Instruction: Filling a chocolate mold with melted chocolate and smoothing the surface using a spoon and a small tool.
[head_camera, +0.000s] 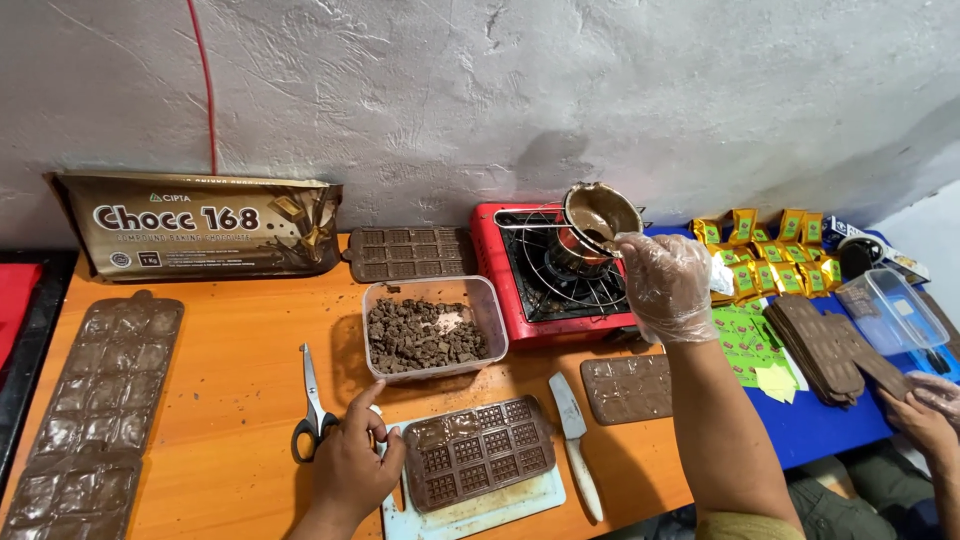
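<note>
Nearest us: white cutting board (480, 512) at the table's front edge, chocolate mould (478, 451) lying on it, its cells partly filled with brown chocolate. Our left hand (352, 462), bare, rests at the mould's left end with fingers loosely curled, touching the edge, not clamped on anything. Scissors (312, 410) lie just left of that hand; a white-handled knife (576, 440) lies just right of the board. Behind the mould we have a clear plastic tub (437, 327) roughly half full of chopped chocolate chunks. Our right hand (667, 285), in a clear plastic glove, is closed on the small metal pot (598, 213), holding it tilted over the red portable stove (548, 275); we see melted chocolate coating the pot's inside. A second filled mould (628, 386) sits in front of the stove, a third (408, 251) by the wall, a long one (100, 400) at far left. Big brown chocolate bag (205, 222) leans on the wall. Far right: another person's hand (918, 412) near a stack of brown slabs (825, 345), an empty-looking clear lidded box (895, 312), and gold-and-green wrapped pieces (765, 262).
</note>
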